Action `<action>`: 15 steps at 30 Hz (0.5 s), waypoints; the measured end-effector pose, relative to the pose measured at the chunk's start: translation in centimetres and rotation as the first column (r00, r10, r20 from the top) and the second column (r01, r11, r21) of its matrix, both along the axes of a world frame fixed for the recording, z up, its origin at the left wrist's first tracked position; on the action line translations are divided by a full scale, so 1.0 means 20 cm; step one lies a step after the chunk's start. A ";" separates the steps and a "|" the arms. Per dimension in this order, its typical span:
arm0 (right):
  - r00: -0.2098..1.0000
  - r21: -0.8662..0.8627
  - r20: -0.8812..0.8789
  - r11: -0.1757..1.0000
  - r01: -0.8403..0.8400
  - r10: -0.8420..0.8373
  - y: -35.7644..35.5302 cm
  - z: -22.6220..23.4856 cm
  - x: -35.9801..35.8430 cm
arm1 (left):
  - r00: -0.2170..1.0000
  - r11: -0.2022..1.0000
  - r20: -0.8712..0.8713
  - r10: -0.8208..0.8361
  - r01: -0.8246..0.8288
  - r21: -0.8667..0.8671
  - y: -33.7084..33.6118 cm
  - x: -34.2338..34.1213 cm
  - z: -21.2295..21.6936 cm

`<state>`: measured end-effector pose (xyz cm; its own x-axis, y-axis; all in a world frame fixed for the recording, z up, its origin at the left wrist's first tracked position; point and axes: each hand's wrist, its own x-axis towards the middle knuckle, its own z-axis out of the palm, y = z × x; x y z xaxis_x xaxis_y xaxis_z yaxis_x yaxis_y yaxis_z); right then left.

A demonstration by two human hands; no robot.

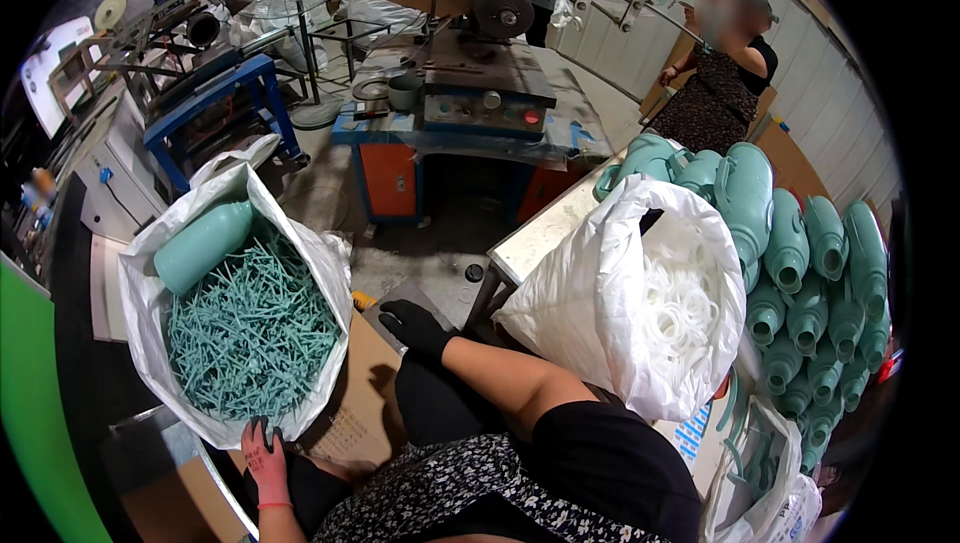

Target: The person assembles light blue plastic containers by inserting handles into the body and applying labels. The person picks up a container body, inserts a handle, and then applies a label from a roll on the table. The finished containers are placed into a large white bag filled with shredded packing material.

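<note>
My left hand [264, 458], in a pink glove with dark fingertips, is at the near rim of a white woven sack [140, 288]. Its fingers are spread, and nothing shows in them. Thin green plastic sticks [250, 328] fill that sack, and a green plastic bottle [205, 246] lies on top of them. In a black glove, my right hand [415, 329] rests by my knee, fingers stretched out and holding nothing. To its right stands another white sack [580, 313], open at the top, with white plastic rings [675, 308] inside.
Green bottle-shaped parts [790, 243] are stacked at the right. Below them sits a bag of green strips [760, 468]. Cardboard [350, 408] lies between my legs and the left sack. Ahead stands a machine bench [480, 108]; a co-worker [715, 73] is at the far right.
</note>
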<state>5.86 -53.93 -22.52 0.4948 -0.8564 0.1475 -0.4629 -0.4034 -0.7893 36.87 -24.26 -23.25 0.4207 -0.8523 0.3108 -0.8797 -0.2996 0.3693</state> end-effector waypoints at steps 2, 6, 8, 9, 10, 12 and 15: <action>0.999 -0.023 -0.021 0.999 -0.043 0.042 0.05 0.02 0.01 | 1.000 1.000 0.000 0.014 -0.014 -0.004 0.00 0.00 0.00; 0.995 0.027 -0.085 0.998 -0.052 0.054 0.05 -0.03 0.07 | 0.997 0.998 -0.046 0.057 -0.056 0.026 0.03 0.00 0.04; 0.988 -0.022 0.030 0.988 -0.153 0.153 -0.01 -0.20 0.03 | 0.998 0.998 -0.027 0.057 -0.057 -0.005 0.03 -0.01 0.02; 0.987 0.154 0.119 0.981 -0.122 0.104 -0.01 -0.25 0.03 | 0.997 0.997 -0.032 0.067 -0.066 0.032 0.02 -0.02 0.06; 0.972 0.259 0.220 0.956 -0.139 0.082 -0.03 -0.32 0.01 | 0.997 0.999 -0.047 0.054 -0.054 -0.003 0.00 -0.03 0.09; 0.971 0.201 0.188 0.963 -0.182 0.145 -0.09 -0.46 -0.05 | 1.000 1.000 -0.011 0.016 -0.016 -0.025 -0.02 -0.02 0.13; 0.979 0.095 -0.006 0.975 -0.202 0.203 0.02 -0.22 0.07 | 0.994 0.996 0.056 0.091 -0.090 -0.008 0.09 -0.03 0.15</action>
